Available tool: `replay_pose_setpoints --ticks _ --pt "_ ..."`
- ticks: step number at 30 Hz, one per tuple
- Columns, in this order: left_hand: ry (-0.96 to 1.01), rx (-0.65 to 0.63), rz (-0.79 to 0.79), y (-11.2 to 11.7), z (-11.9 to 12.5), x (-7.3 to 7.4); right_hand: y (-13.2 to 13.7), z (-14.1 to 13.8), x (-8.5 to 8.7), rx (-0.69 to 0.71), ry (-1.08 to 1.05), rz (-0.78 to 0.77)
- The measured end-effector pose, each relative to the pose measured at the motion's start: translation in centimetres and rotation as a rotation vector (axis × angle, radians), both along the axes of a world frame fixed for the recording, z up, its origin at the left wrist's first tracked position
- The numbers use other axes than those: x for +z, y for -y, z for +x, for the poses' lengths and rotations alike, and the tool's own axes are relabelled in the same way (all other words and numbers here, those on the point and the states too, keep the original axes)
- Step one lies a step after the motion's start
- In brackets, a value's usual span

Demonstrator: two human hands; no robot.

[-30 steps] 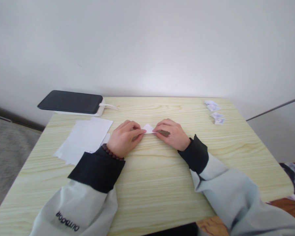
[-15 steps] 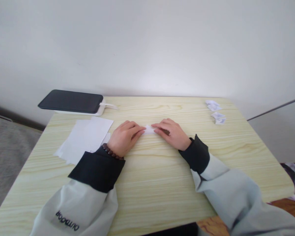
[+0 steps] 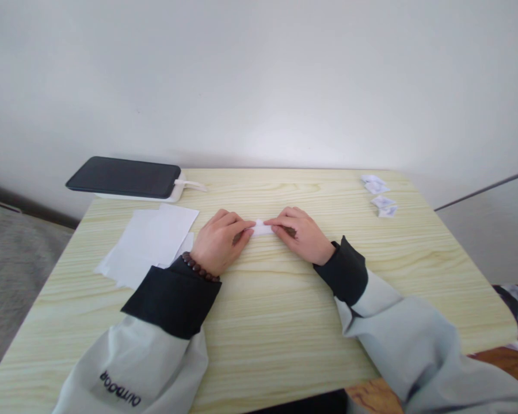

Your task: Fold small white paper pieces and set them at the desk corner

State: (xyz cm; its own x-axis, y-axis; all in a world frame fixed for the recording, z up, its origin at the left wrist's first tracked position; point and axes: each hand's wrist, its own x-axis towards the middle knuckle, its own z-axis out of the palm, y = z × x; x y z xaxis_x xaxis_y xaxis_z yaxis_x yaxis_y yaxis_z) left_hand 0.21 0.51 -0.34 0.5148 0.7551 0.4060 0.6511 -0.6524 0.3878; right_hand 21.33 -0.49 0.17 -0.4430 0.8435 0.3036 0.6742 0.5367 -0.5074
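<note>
Left hand [image 3: 218, 242]: we see its grip pinched narrow, thumb and forefinger holding one end of a small folded paper [image 3: 262, 229].
Right hand [image 3: 301, 234]: its grip is narrow too, forefinger at the far edge and thumb at the near edge of the other end.
Small folded paper: it sits between our two grips, low over the counter [image 3: 276, 322]; we cannot tell whether it touches the surface.
Fold in hand: we judge that we are turning one edge over and lining it up.
Next crease: it seems to call for both grips level, the edges matched, then even pressure along the fold.
Loose white sheets [image 3: 144, 238]: they overlap just left of the left grip.
Smartphone [image 3: 123, 177]: it rests on a white block [image 3: 175, 196], beyond and left of the left grip, a white cable [image 3: 193, 184] beside it.
Folded paper pieces [image 3: 375, 185]: they lie beyond and right of the right grip, well apart from it.
</note>
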Motion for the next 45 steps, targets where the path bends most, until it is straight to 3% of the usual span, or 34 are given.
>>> replay_pose_setpoints --ticks 7,11,18,25,34,45 --pt "0.002 0.011 -0.029 0.1 0.0 0.2 0.0 -0.1 -0.1 -0.019 -0.038 -0.034" --pt "-0.043 0.082 -0.077 0.1 0.0 0.2 0.1 -0.2 -0.1 -0.048 -0.039 -0.030" --pt "-0.069 0.137 -0.158 0.3 0.2 0.3 0.2 -0.1 -1.0 0.096 0.042 0.142" --pt "-0.074 0.152 -0.173 0.2 0.2 0.3 0.3 0.9 -0.9 0.139 0.045 0.167" --pt "-0.083 0.136 -0.162 0.0 0.1 0.0 0.6 2.5 -0.9 0.082 0.011 0.174" --pt "-0.114 0.135 -0.042 0.0 0.2 0.0 0.4 -0.9 -0.7 -0.139 0.020 0.075"
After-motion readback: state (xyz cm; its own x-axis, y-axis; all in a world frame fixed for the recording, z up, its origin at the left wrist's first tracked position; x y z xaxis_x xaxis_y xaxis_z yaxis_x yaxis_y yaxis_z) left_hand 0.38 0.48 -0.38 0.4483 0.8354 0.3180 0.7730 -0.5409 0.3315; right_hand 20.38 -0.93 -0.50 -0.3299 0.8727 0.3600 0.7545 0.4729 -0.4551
